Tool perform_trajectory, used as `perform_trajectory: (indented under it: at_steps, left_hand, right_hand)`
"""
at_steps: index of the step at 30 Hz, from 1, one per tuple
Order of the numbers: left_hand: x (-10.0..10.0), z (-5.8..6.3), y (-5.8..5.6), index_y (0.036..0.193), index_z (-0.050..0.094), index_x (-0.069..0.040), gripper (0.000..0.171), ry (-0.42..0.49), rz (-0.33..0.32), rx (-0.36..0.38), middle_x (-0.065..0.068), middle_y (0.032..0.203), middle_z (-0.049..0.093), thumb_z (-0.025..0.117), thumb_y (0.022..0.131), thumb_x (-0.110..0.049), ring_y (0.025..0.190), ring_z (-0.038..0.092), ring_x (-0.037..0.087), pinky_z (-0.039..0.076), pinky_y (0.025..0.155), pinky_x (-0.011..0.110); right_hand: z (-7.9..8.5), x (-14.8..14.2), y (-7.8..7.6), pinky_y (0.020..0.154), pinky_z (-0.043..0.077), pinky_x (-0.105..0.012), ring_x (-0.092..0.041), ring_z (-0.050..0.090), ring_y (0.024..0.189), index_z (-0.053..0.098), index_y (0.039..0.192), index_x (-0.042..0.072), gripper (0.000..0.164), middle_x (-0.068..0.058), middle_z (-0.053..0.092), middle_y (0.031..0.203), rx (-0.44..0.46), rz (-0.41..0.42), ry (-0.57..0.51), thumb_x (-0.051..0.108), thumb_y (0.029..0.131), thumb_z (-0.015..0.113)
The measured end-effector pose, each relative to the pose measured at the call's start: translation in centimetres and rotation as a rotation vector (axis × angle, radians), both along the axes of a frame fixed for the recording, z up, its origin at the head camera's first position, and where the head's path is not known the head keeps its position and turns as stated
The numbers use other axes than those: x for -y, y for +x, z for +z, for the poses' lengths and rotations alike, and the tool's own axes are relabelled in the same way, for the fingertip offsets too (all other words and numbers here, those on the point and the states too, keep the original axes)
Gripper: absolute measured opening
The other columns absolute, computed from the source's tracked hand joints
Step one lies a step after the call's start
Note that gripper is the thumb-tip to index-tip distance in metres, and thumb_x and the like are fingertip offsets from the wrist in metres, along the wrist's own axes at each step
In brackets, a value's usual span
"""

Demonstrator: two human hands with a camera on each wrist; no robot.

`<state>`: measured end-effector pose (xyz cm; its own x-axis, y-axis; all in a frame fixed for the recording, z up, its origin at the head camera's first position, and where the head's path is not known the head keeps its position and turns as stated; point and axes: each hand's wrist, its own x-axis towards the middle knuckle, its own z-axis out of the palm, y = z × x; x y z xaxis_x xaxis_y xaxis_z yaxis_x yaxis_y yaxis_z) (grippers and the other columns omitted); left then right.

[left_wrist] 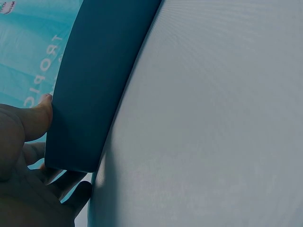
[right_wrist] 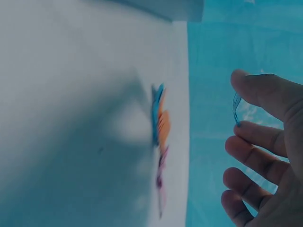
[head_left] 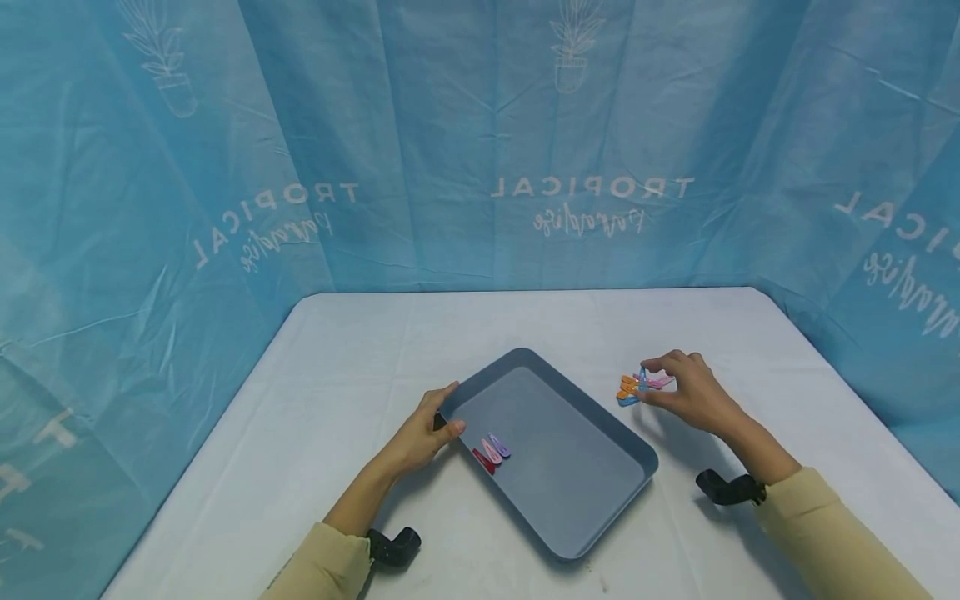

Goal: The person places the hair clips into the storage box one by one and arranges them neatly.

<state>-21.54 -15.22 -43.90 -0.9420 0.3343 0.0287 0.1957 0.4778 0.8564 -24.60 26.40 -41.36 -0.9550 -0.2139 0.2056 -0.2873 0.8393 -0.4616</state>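
Note:
My left hand (head_left: 416, 437) grips the left corner of a grey-blue tray (head_left: 562, 433), its thumb on the rim. Close up in the left wrist view, the tray's outer wall (left_wrist: 102, 80) stands between the thumb and the fingers. Inside the tray, near that hand, lie a red snap hair clip (head_left: 483, 461), a pink one (head_left: 491, 451) and a purple one (head_left: 498, 445). To the right of the tray, my right hand (head_left: 697, 396) pinches a blue hair clip (right_wrist: 236, 109) between thumb and index finger, above a small pile of orange, blue and pink clips (right_wrist: 163, 125).
A white cloth covers the table (head_left: 375, 350). Blue printed curtains (head_left: 450, 125) hang behind it and along both sides. Black wrist cameras (head_left: 395, 548) stick out from both of my forearms.

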Motion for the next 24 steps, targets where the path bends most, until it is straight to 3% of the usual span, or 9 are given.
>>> perform_trajectory:
  at_steps: [8, 16, 24]
  left_hand:
    - [0.0, 0.0, 0.0, 0.151, 0.023, -0.010, 0.067, -0.003, 0.003, 0.003, 0.017, 0.152, 0.026, 0.058, 0.094, -0.017, 0.144, 0.017, 0.038, 0.022, 0.113, 0.057]
    - [0.1, -0.2, -0.2, 0.151, 0.023, -0.008, 0.067, -0.013, -0.013, -0.009, 0.019, 0.152, 0.025, 0.058, 0.094, -0.018, 0.144, 0.017, 0.040, 0.022, 0.112, 0.058]
    - [0.1, -0.2, -0.1, 0.151, 0.023, -0.009, 0.067, -0.016, -0.008, -0.008, 0.019, 0.152, 0.025, 0.058, 0.094, -0.019, 0.144, 0.018, 0.039, 0.022, 0.112, 0.059]
  right_hand:
    - [1.2, 1.9, 0.1, 0.077, 0.039, -0.041, -0.028, 0.042, 0.101, 0.063, 0.119, 0.004, 0.047, -0.016, 0.058, 0.115, -0.067, 0.093, -0.039, 0.023, 0.078, 0.077]
    - [2.5, 4.5, 0.3, 0.084, 0.042, -0.052, -0.030, 0.042, 0.110, 0.061, 0.122, 0.007, 0.050, -0.013, 0.058, 0.118, -0.047, 0.153, -0.049, 0.028, 0.079, 0.076]
    - [3.1, 7.2, 0.4, 0.085, 0.041, -0.047, -0.024, 0.043, 0.106, 0.061, 0.123, 0.010, 0.050, -0.008, 0.059, 0.116, -0.084, 0.258, -0.037, 0.028, 0.079, 0.076]
